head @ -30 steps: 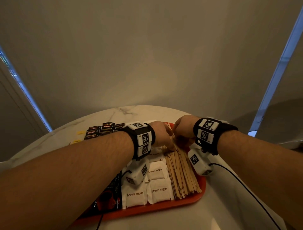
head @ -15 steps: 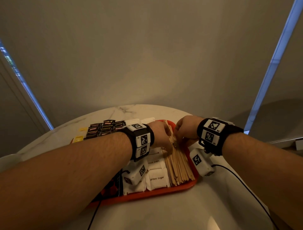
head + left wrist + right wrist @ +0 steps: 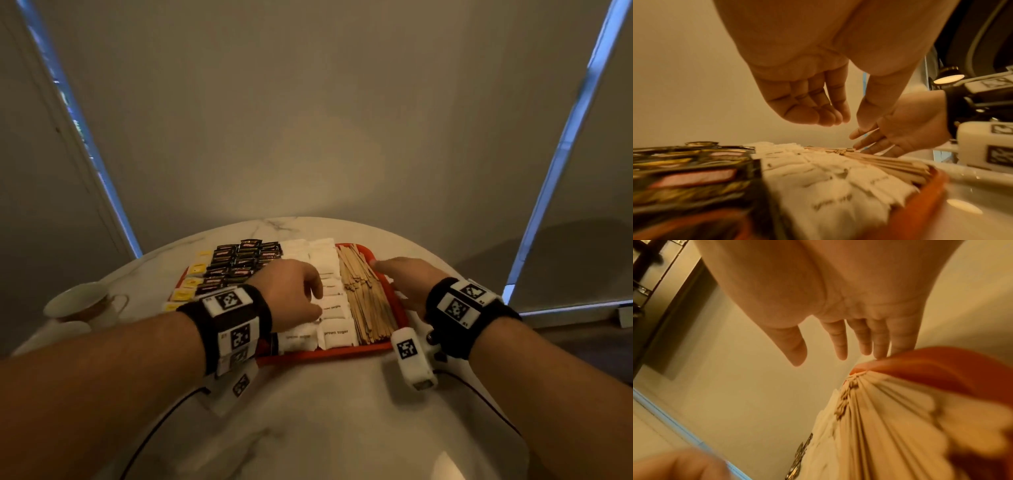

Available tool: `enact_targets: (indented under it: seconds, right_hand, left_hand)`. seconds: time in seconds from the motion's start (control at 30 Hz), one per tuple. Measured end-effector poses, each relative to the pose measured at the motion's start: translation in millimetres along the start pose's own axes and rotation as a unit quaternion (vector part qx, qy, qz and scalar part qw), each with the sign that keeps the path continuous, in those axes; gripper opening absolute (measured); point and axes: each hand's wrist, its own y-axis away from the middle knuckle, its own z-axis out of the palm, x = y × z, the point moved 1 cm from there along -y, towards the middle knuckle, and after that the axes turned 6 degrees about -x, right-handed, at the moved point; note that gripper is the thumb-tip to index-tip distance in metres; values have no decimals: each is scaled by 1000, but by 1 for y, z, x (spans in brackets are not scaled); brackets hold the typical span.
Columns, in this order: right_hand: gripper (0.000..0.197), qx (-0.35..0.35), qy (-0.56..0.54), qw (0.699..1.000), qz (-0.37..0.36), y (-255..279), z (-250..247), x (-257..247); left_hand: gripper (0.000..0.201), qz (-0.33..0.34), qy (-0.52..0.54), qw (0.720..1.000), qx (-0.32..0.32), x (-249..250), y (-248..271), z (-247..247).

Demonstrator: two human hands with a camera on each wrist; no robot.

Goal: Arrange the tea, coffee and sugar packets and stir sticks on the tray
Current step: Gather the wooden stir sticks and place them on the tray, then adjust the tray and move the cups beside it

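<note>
A red tray (image 3: 329, 353) on the round marble table holds columns of yellow tea packets (image 3: 193, 270), black coffee packets (image 3: 239, 260), white brown-sugar packets (image 3: 337, 334) and a pile of wooden stir sticks (image 3: 366, 294). My left hand (image 3: 294, 294) hovers above the sugar packets with fingers loosely curled, holding nothing (image 3: 830, 113). My right hand (image 3: 404, 274) lies with straight fingers along the tray's right rim beside the sticks; its fingertips (image 3: 879, 353) touch the red rim (image 3: 931, 360).
A white cup on a saucer (image 3: 85, 303) stands at the table's left edge. Cables (image 3: 161, 421) run over the near part of the table. Grey blinds (image 3: 308, 120) hang behind the table.
Both hands have let go of the stir sticks and drawn apart. The left moved back over the sugar packets, the right out to the tray's right rim. The head view shifted.
</note>
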Motion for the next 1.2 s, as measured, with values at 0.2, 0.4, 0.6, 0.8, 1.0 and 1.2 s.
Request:
enact_targets:
  seconds: [0.2, 0.4, 0.6, 0.8, 1.0, 1.2]
  right_hand:
    - [46, -2, 5, 1000, 4, 0, 18, 15]
    - [50, 23, 67, 997, -12, 2, 30, 10]
    - [54, 41, 71, 996, -37, -14, 42, 1]
    - [63, 60, 78, 994, -55, -46, 61, -25]
    - [68, 46, 92, 992, -75, -72, 87, -54]
    - [73, 19, 83, 995, -62, -87, 112, -78]
  left_hand:
    - [16, -52, -53, 996, -44, -31, 55, 24]
    - [19, -102, -27, 994, -40, -50, 66, 29]
    - [22, -135, -33, 990, -35, -64, 50, 19]
    - [16, -171, 8, 985, 14, -93, 23, 8]
    - [19, -220, 6, 975, 40, -128, -8, -6]
    - [33, -277, -19, 961, 4, -152, -24, -24]
